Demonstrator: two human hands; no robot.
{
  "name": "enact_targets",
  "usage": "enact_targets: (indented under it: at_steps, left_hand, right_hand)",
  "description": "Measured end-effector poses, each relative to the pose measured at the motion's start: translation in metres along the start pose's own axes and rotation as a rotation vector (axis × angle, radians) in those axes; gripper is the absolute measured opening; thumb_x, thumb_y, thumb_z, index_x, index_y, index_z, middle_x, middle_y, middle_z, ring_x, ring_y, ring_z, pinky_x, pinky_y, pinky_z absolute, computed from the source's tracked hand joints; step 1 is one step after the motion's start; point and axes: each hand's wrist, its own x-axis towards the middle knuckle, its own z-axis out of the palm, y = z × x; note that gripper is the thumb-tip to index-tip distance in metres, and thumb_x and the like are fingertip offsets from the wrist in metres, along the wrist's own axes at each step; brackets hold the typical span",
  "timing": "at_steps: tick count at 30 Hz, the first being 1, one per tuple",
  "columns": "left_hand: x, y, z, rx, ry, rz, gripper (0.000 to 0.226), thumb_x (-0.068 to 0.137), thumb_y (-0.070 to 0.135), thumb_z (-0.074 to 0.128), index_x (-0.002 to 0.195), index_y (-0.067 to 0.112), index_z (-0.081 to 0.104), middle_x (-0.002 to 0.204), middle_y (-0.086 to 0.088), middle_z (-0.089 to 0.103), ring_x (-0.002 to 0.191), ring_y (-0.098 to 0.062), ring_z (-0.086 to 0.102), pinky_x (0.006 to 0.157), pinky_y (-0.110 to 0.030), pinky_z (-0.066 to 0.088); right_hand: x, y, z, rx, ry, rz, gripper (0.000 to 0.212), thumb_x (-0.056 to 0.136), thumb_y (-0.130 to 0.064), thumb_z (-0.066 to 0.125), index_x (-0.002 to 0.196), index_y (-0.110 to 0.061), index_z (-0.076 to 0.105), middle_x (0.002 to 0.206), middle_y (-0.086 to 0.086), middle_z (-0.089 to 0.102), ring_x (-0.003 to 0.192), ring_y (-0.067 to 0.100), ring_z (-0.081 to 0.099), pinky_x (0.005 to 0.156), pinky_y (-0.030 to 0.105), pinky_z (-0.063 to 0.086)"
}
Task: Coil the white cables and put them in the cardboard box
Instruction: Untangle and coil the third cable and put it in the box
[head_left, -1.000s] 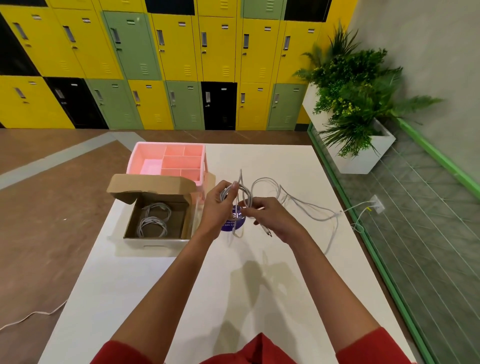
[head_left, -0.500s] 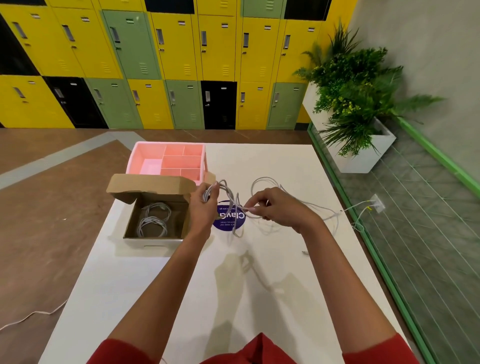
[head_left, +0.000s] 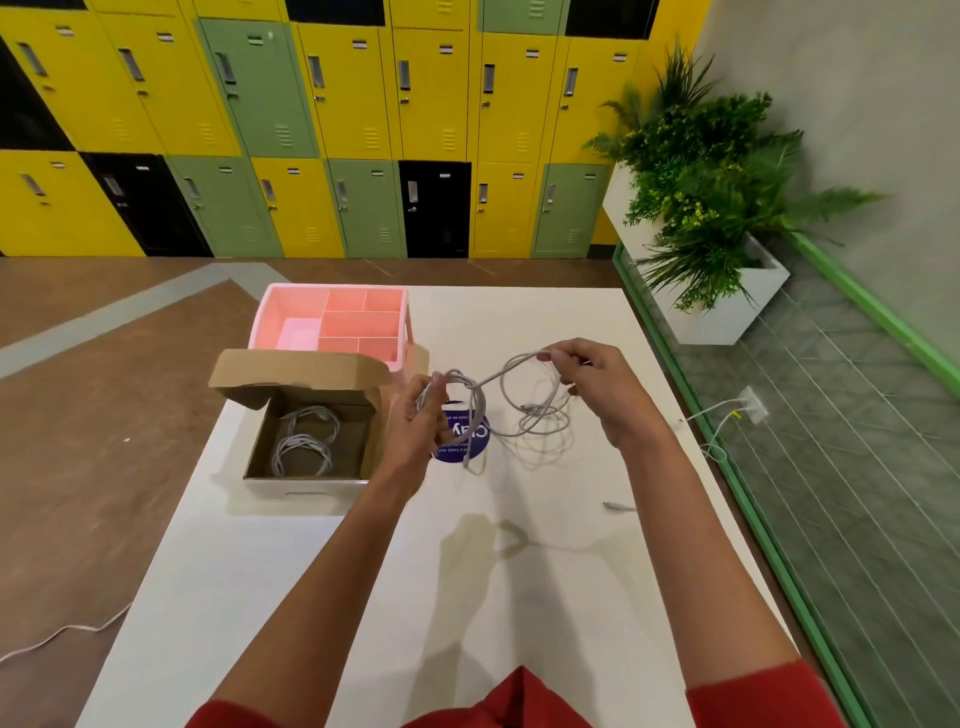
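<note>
White cable in hand (head_left: 511, 366): one grey-white strand runs through the air between the two hands, above the table; loose loops hang below the right hand and sag toward the tabletop.
Left hand (head_left: 421, 415): fingers closed around a small bundle of cable loops, thumb pressed on top of them; a tail of cable drops from this hand over the purple sticker.
Right hand (head_left: 597, 384): thumb and forefinger pinched together on the strand at its highest point, the other fingers curled beneath.
Cable end (head_left: 618, 505): a connector tip lies flat on the table, near the right forearm.
Purple sticker (head_left: 462, 434): round, stuck to the tabletop just under the left hand, partly covered by hand and cable.
Cardboard box (head_left: 306, 483): open, just to the left of the left wrist, lid flap tilted up at the far side.
Coiled cables (head_left: 304, 441): two white coils lie on the floor of the box, one behind the other.
Pink organiser (head_left: 332, 322): divided tray standing directly behind the box, touching its lid.
Table (head_left: 363, 597): white, bearing all of the above.
Sleeves (head_left: 753, 696): red, at the bottom edge.
Floor cable (head_left: 62, 631): a white lead trails over the brown floor left of the table.
</note>
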Motion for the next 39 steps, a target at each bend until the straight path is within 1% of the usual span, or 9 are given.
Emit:
enact_targets:
  at_steps: [10,15,17,19,21,25,28,35,39]
  left_hand:
    - [-0.007,0.0,0.002,-0.08,-0.317,-0.144,0.023,0.1,0.02,0.041,0.086,0.007,0.054,0.068,-0.002,0.041,0.052,-0.006,0.039,0.055,-0.016,0.04]
    - [-0.009,0.005,0.002,-0.055,-0.37,-0.15,0.027,0.101,0.013,0.037,0.125,0.016,0.049,0.066,0.004,0.044,0.055,-0.008,0.032,0.059,-0.019,0.034]
    - [-0.009,0.008,0.002,0.03,-0.386,-0.116,0.03,0.102,0.017,0.038,0.127,0.024,0.051,0.065,0.007,0.043,0.056,-0.008,0.031,0.059,-0.02,0.031]
    - [-0.01,0.012,0.005,0.122,-0.364,-0.074,0.028,0.102,0.019,0.041,0.122,0.029,0.057,0.067,0.006,0.042,0.059,-0.011,0.034,0.057,-0.024,0.029]
    - [-0.013,0.017,0.009,0.205,-0.331,-0.007,0.024,0.099,0.026,0.048,0.118,0.03,0.061,0.079,-0.001,0.051,0.069,-0.022,0.046,0.056,-0.03,0.041]
    - [-0.013,0.02,0.016,0.331,-0.221,0.165,0.014,0.094,0.025,0.058,0.106,0.029,0.065,0.095,0.013,0.068,0.096,-0.021,0.065,0.075,-0.042,0.057]
    - [-0.01,0.02,0.02,0.393,-0.155,0.243,0.011,0.094,0.019,0.058,0.098,0.029,0.063,0.09,0.019,0.068,0.09,-0.009,0.065,0.078,-0.039,0.056]
    - [-0.012,0.02,0.02,0.401,-0.064,0.285,0.01,0.097,0.021,0.053,0.101,0.017,0.061,0.091,0.014,0.065,0.089,-0.02,0.066,0.068,-0.034,0.056]
    - [-0.016,0.027,0.022,0.269,-0.089,0.214,0.011,0.098,0.023,0.05,0.102,0.017,0.058,0.089,0.016,0.062,0.092,-0.021,0.062,0.07,-0.05,0.058]
  right_hand:
    - [0.009,0.005,-0.004,0.212,0.075,0.067,0.017,0.1,-0.012,0.048,0.094,-0.011,0.064,0.091,-0.007,0.06,0.08,0.009,0.049,0.073,0.024,0.049]
    - [0.009,0.01,-0.002,0.276,0.082,0.08,0.019,0.1,-0.012,0.048,0.089,-0.013,0.064,0.089,-0.005,0.06,0.077,0.01,0.053,0.075,0.026,0.049]
    - [0.009,0.011,-0.002,0.288,0.092,0.079,0.018,0.1,-0.012,0.047,0.094,-0.01,0.064,0.088,-0.004,0.059,0.076,0.01,0.053,0.074,0.026,0.049]
    - [0.01,0.012,-0.003,0.301,0.101,0.086,0.018,0.1,-0.012,0.047,0.095,-0.009,0.064,0.087,-0.004,0.058,0.076,0.01,0.053,0.073,0.026,0.049]
    - [0.011,0.014,-0.003,0.324,0.107,0.09,0.021,0.1,-0.012,0.047,0.09,-0.012,0.064,0.086,-0.003,0.057,0.075,0.01,0.053,0.071,0.024,0.05]
    - [0.011,0.015,-0.003,0.361,0.125,0.086,0.023,0.1,-0.012,0.047,0.086,-0.012,0.065,0.081,-0.001,0.053,0.071,0.009,0.052,0.064,0.02,0.05]
    - [0.011,0.016,-0.005,0.376,0.135,0.086,0.021,0.1,-0.012,0.048,0.087,-0.011,0.065,0.081,-0.001,0.053,0.071,0.009,0.052,0.064,0.021,0.05]
    - [0.011,0.026,-0.008,0.395,0.161,0.104,0.016,0.098,-0.011,0.051,0.095,-0.006,0.066,0.081,0.0,0.055,0.073,0.009,0.051,0.069,0.023,0.049]
    - [0.008,0.044,0.0,0.279,0.234,0.053,0.014,0.093,-0.007,0.058,0.1,-0.003,0.07,0.081,-0.001,0.065,0.067,-0.001,0.057,0.053,0.007,0.042]
